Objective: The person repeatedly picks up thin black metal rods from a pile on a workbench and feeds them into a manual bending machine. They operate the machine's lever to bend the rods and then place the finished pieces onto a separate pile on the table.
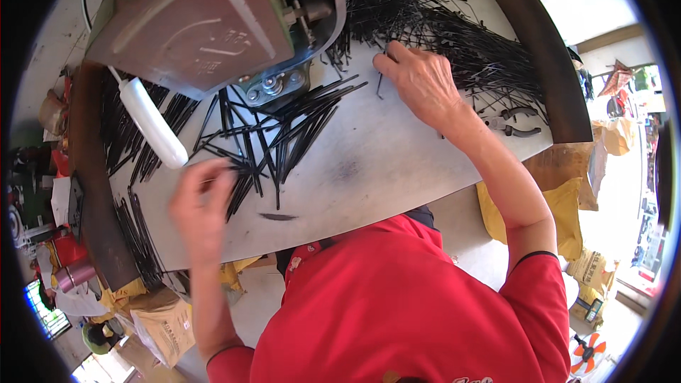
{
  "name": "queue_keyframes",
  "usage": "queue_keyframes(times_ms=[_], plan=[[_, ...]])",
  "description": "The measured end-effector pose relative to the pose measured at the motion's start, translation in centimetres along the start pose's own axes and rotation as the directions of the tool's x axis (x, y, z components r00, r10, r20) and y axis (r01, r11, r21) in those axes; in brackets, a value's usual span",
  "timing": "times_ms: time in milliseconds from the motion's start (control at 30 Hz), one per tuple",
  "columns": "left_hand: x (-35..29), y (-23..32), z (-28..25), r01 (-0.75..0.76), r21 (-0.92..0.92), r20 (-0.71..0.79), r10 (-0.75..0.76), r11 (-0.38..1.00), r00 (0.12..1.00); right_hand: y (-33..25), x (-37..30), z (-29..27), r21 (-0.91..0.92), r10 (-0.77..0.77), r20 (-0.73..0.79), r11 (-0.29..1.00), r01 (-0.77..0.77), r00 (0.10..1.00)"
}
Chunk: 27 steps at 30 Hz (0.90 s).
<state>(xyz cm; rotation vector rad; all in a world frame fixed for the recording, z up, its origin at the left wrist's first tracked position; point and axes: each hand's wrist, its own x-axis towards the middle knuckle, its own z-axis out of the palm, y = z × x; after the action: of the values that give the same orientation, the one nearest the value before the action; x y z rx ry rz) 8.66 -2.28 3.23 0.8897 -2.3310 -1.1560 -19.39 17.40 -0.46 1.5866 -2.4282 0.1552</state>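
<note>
My right hand [424, 84] is closed, thumb and fingers pinched on a thin black rod [381, 84] with a bent lower end, beside a big heap of similar rods [489, 50]. My left hand [202, 202] is smeared by motion; its fingers look curled, but whether they hold anything cannot be made out. It is at the near left of a loose, criss-crossed pile of thicker-looking black rods [284, 135]. Above that pile stands a green machine with a brown cover [191, 28]. Its white handle [152, 122] hangs down at the left, just beyond my left hand.
The pale metal worktable [347, 191] has dark raised borders [550, 57] at both sides. Pliers with dark grips [514, 122] lie near its right edge. More rods [138, 237] lie along the left side. Yellow sacks [567, 216] and an orange fan [589, 352] stand below at right.
</note>
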Motion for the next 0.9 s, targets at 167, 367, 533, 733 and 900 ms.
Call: queue_keyframes(times_ms=[167,367,533,733,900], plan=[[-0.4,1.8,7.4,-0.375,0.253,0.123,0.355,0.892,0.927,-2.2,-1.5,0.1,0.137,-0.033,-0.131,0.989,0.051,0.991],[0.2,1.5,8.9,-0.509,0.426,0.17,0.486,0.748,0.857,-2.9,-2.4,0.5,0.335,0.062,-0.303,0.941,0.045,0.951],[-0.2,1.3,8.7,-0.544,0.428,0.184,0.52,0.722,0.834,-4.7,-2.1,-2.0,0.839,0.417,-0.107,0.525,-0.143,0.903],[-0.3,2.5,8.3,-0.452,0.333,0.188,0.412,0.827,0.892,-4.0,-3.5,-3.0,0.971,0.53,0.237,-0.097,-0.22,0.814],[0.7,3.0,9.3,-0.45,0.349,0.131,0.433,0.822,0.892,-3.9,-5.1,-1.5,0.956,0.507,0.289,-0.106,-0.274,0.812]])
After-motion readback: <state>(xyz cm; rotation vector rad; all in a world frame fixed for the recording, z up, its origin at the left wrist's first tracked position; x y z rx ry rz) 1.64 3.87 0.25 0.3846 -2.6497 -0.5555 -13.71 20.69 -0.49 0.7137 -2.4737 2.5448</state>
